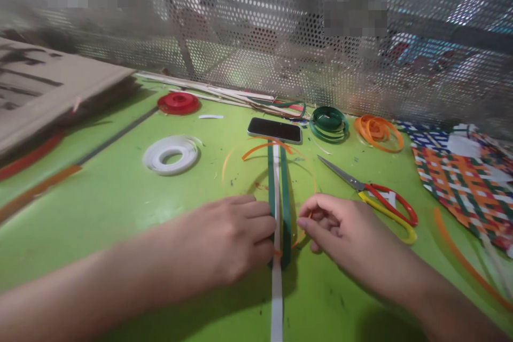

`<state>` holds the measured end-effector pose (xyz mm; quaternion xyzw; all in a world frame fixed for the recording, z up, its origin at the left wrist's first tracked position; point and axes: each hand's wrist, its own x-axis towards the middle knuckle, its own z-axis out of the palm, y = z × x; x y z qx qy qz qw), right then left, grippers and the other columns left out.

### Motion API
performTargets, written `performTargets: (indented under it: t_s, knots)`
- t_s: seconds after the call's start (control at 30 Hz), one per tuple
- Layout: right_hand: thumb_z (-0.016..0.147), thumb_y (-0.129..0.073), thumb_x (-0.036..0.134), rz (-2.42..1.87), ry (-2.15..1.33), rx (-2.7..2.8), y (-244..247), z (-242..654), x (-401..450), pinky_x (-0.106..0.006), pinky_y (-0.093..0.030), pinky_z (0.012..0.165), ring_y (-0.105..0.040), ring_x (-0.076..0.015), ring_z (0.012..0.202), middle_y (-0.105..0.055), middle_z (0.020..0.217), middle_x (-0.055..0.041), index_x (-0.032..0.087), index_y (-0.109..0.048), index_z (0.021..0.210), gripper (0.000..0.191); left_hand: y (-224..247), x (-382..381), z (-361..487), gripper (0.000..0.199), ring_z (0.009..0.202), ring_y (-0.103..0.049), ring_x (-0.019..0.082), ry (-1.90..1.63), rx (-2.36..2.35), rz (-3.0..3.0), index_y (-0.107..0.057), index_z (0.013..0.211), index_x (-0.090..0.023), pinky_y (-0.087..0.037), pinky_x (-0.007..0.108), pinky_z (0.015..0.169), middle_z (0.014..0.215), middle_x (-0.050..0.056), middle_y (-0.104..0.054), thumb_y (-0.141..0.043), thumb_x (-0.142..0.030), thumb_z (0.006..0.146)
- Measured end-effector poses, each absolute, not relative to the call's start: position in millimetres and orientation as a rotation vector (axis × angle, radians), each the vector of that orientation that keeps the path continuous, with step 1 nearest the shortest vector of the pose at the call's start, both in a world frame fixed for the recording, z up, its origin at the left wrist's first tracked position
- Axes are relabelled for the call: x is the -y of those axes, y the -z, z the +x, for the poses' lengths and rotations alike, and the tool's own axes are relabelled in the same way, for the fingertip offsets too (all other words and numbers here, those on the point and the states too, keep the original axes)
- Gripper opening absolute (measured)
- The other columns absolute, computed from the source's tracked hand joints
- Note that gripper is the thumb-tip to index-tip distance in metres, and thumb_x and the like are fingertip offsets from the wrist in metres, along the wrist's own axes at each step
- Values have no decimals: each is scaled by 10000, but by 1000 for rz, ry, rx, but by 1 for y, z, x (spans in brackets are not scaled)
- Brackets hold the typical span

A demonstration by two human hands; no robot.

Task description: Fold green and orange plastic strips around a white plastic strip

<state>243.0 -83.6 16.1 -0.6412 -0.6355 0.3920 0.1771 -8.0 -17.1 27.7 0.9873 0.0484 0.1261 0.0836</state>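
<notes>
Two dark green strips run lengthwise on the table, with a long white strip between them. My left hand is closed at the left green strip, its fingertips partly hiding it. Around the strips curves a thin orange strip in a wide loop, and a bit of orange crosses the white strip low down by my left fingers. My right hand is closed in a pinch on the orange strip at the right of the green strips. A short orange piece arches over their far ends.
A phone lies beyond the strips. Strip rolls stand around: white, red, green, orange. Open scissors lie right, near a woven colourful piece. Cardboard is left; perforated metal rises behind.
</notes>
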Motion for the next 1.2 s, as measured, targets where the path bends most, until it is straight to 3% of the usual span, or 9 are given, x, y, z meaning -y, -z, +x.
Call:
performTargets:
  t_s: [0.27, 0.5, 0.7, 0.97, 1.2]
  knots:
    - [909, -747, 298, -1765, -1112, 1881, -20, 239, 84, -258, -467, 594, -644, -149, 673, -710, 792, 24, 279, -697, 821, 102, -20, 20, -10, 199, 898, -639, 236, -315, -201, 3015, -694, 1092, -224, -490, 386, 829, 989, 43, -720, -546, -107, 1027]
    - [913, -724, 261, -1657, -937, 2042, -15, 235, 86, -293, -508, 673, -671, -188, 759, -669, 808, -6, 251, -642, 792, 147, -21, 23, -9, 142, 736, -582, 219, -307, -231, 3027, -625, 866, -206, -461, 365, 684, 838, 28, -647, -651, -111, 969]
    - [953, -632, 164, -1494, -836, 2223, -13, 238, 89, -283, -486, 740, -637, -163, 833, -613, 928, 0, 233, -582, 888, 108, -29, 25, -7, 92, 733, -615, 208, -175, -316, 3044, -652, 924, -206, -504, 356, 703, 862, 6, -645, -678, -128, 964]
    - [989, -610, 134, -1389, -842, 2299, -21, 237, 90, -222, -445, 704, -586, -113, 796, -583, 962, 16, 226, -587, 894, 134, -16, 26, -8, 141, 727, -615, 219, -99, -247, 3032, -630, 963, -211, -531, 380, 684, 864, 10, -647, -592, -78, 984]
    - [986, -606, 169, -1548, -1018, 2334, -22, 237, 90, -261, -443, 727, -606, -128, 796, -621, 942, 16, 221, -597, 886, 112, -23, 30, -10, 205, 621, -569, 191, -120, -236, 3024, -596, 817, -215, -463, 363, 596, 729, -18, -611, -622, -72, 962]
